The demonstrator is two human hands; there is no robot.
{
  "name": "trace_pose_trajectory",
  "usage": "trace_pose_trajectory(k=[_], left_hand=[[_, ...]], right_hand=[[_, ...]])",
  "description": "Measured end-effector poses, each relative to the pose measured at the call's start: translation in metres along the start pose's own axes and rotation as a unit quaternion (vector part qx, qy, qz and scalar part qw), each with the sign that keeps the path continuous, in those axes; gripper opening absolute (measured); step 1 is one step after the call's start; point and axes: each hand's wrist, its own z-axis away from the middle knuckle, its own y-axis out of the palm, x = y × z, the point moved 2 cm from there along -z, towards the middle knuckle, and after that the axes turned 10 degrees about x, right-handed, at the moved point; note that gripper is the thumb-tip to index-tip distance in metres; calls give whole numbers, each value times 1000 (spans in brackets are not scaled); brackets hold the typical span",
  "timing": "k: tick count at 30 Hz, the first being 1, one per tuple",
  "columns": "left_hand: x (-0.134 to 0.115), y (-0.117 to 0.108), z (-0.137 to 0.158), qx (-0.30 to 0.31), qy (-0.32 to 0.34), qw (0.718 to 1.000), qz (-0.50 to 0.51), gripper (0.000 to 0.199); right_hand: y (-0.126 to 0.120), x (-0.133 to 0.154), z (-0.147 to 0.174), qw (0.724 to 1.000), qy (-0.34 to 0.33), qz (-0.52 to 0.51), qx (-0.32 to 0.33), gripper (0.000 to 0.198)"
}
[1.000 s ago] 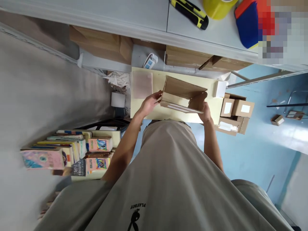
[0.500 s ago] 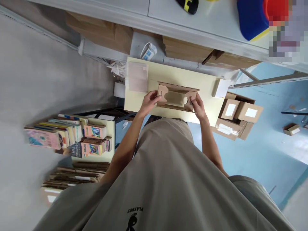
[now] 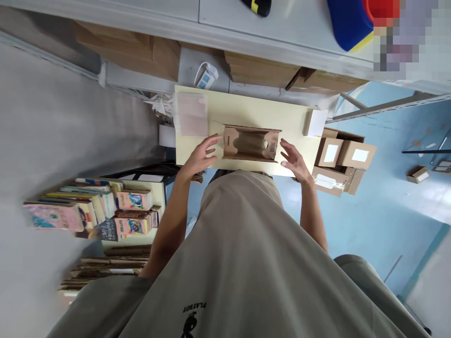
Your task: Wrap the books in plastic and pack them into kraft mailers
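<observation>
A brown cardboard box [image 3: 230,142] stands on the pale yellow tabletop [image 3: 239,105]. Its two end flaps are folded inward, leaving a gap in the middle through which a pale surface shows. Just off its left end is my left hand [image 3: 201,156], fingers spread and holding nothing. My right hand [image 3: 295,160] hovers beside the right end, also with fingers apart and nothing in it. Neither hand appears to touch the cardboard.
On the tabletop lie a clear plastic sheet or bag [image 3: 192,114] at left and a white box [image 3: 316,123] at right. Behind is a power strip [image 3: 207,76]. Stacked cartons [image 3: 331,157] stand right; books [image 3: 132,201] and flattened cardboard [image 3: 112,265] are at lower left.
Both hands have let go of the box ends and moved outward, fingers opening. The box stays on the table. The whole view has shifted slightly.
</observation>
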Motion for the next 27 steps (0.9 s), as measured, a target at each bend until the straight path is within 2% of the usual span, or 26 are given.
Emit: trace_pose_trajectory(k=[2,4,8,11,12,15,17,21,24,27], left_hand=[[-8,3,5,59,-1,998,-19,78],[-13,9,2,80,0,996,-31,74],[-11,19,-20,20,13,997,-69,48],[-8,19,-36,-39,-9,994,-103,35],[-8,18,-39,-58,-17,992,-108,38],[-12,16,-45,-98,3,988,-119,80],[-16,17,-46,-100,39,985,-136,90],[-18,17,-44,-85,63,978,-179,70],[-15,17,-41,-82,56,975,-197,47],[-13,17,-38,-84,49,979,-179,36]], right_hand=[[0,4,8,999,23,24,40,110],[4,5,7,997,42,49,32,103],[15,-2,-10,995,47,72,-56,71],[18,-10,-23,987,49,90,-126,72],[18,-12,-25,984,51,97,-143,74],[17,-12,-30,977,49,133,-160,95],[17,-8,-30,972,35,177,-150,105],[16,0,-29,966,12,223,-133,82],[16,5,-27,966,7,219,-134,61],[16,7,-26,972,5,196,-129,50]])
